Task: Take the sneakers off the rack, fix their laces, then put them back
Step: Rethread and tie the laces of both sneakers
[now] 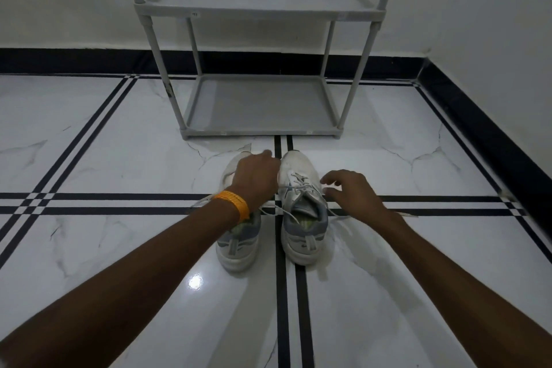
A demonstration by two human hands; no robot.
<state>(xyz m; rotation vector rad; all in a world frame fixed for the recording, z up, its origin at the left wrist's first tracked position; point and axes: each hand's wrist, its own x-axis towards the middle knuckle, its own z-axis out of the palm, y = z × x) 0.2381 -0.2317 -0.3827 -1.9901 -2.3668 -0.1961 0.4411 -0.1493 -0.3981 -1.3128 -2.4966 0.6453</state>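
Two white and grey sneakers stand side by side on the tiled floor, toes toward the rack. The left sneaker (237, 243) is partly covered by my left hand (257, 178), which rests over its front; whether the fingers grip it is hidden. The right sneaker (301, 218) has loose white laces (300, 184) trailing to both sides. My right hand (351, 188) hovers just right of that shoe, fingers spread, holding nothing. The grey two-shelf rack (260, 128) stands behind the shoes with nothing on either shelf.
A white wall with a black skirting (74, 61) runs behind the rack and along the right side. The glossy marble floor (119, 143) has dark stripe lines. An orange band (233, 203) circles my left wrist.
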